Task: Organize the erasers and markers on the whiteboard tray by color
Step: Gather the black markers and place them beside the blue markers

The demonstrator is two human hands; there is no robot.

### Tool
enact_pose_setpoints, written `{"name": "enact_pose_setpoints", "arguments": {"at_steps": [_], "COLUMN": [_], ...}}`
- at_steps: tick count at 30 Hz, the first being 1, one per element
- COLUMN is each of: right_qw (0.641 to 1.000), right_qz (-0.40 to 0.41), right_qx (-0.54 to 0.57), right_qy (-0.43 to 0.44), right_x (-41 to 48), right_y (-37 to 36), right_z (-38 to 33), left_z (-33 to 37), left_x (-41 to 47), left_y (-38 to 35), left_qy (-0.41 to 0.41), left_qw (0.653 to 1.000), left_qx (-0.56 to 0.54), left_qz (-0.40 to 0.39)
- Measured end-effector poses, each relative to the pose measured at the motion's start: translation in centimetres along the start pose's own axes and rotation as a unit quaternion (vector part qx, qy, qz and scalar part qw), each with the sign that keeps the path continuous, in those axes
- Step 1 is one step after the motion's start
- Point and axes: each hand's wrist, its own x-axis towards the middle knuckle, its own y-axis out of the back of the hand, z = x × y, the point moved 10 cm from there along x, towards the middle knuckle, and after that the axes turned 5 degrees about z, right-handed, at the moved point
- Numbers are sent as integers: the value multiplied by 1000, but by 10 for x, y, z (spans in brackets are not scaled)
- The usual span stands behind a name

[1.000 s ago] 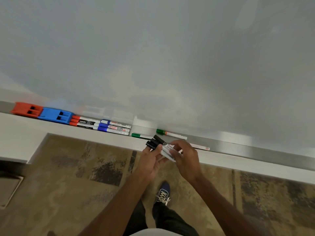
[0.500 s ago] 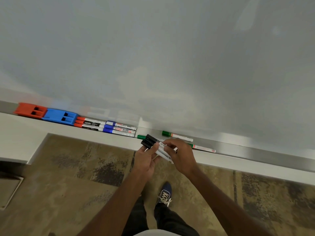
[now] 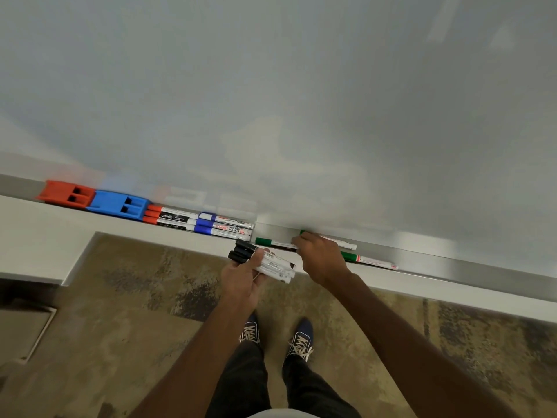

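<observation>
Your left hand point(image 3: 241, 279) grips a bundle of black markers point(image 3: 272, 265) just before the tray point(image 3: 452, 260). Your right hand point(image 3: 319, 257) lies on the green markers point(image 3: 265, 242) in it; you cannot tell whether it grasps one.

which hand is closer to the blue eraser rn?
Left. The left hand, gripping the black markers, is right of the blue eraser, in front of the tray; the right hand is farther right, at the green markers.

The whiteboard point(image 3: 271, 86) looked smooth and glossy, its tray point(image 3: 452, 260) at right brushed metal. The red eraser point(image 3: 60, 193) and blue eraser point(image 3: 111, 203) at left seemed matt plastic, the carpet point(image 3: 135, 297) rough
</observation>
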Motion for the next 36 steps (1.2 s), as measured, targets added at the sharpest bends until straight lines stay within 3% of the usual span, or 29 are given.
{"name": "enact_pose_setpoints", "arguments": {"at_steps": [5,9,15,21,33,36], "right_qw": [1000,998,970,950,964,977], "right_qz": [-11,64,191,169,155,151], "right_qx": [-7,-1,-5,-45,-87,-88], "right_qy": [7,3,-150,-257,-199,-122], "right_x": [5,-6,-79,-126,-106,-84], "right_y": [-6,17,56,55,57,54], "right_z": [0,6,99,167,157,122], "left_z": [-2,-6,-17,-36,-46,-46], "left_x": [1,1,4,-3,-16,-17], "left_y": [5,0,-14,-43,-54,-53], "left_qy": [8,16,28,45,44,42], "left_qw": [1000,1000,1000,998,998,998], "left_qx": [-8,1,10,14,30,29], "left_qz": [0,-2,-2,-42,-39,-36]}}
